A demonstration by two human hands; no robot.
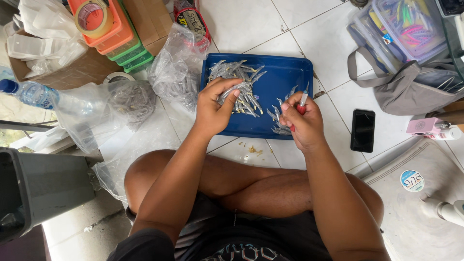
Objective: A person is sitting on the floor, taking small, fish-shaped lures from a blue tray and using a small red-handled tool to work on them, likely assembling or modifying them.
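- the left hand (212,108) has its grip clamped on a small bunch of silvery fish-shaped lures (231,91), thumb on one side and fingers curled over the other.
- that bunch sits over the near edge of the main pile of lures (241,79), in the left half of the blue tray (280,77).
- the right hand (302,121) has its grip closed on a thin red-handled tool (302,102), whose pale tip points up and away from the person.
- a smaller cluster of lures (279,118) lies just beside the right fingers, touching them at the tray's near edge.
- the tray rests on the white tiled floor (241,24), in front of the person's crossed legs.
- a black phone (363,130) lies on the floor right of the tray; clear plastic bags (176,67) lie to its left.
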